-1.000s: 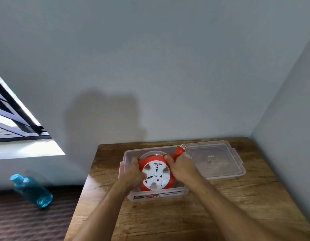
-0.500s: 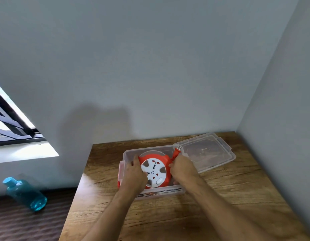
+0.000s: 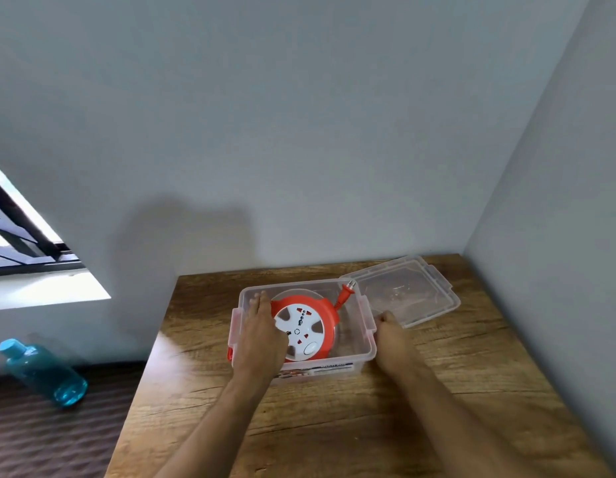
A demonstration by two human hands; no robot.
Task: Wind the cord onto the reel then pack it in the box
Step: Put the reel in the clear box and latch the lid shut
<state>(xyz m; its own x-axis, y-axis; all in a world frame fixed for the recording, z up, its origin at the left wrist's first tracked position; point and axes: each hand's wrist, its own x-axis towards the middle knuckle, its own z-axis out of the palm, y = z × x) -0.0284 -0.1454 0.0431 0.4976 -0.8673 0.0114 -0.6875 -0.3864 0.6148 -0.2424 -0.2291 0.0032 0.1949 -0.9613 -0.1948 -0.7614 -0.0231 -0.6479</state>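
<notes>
The reel [image 3: 305,327] sits inside the clear box [image 3: 365,343] on the tabletop [image 3: 334,426], white socket face up, leaning toward the left wall. My left hand [image 3: 261,334] lies flat over its left edge, fingers spread, pressing rather than gripping. My right hand [image 3: 391,331] is outside the box at its right wall, curled loosely near the latch; I cannot tell whether it grips anything. The lid [image 3: 406,291] lies open just behind. My worry is the plug [image 3: 346,294]: it pokes up at the back rim, and closing the lid on it could jam or crack the plastic. The tilted reel might also block the lid.
</notes>
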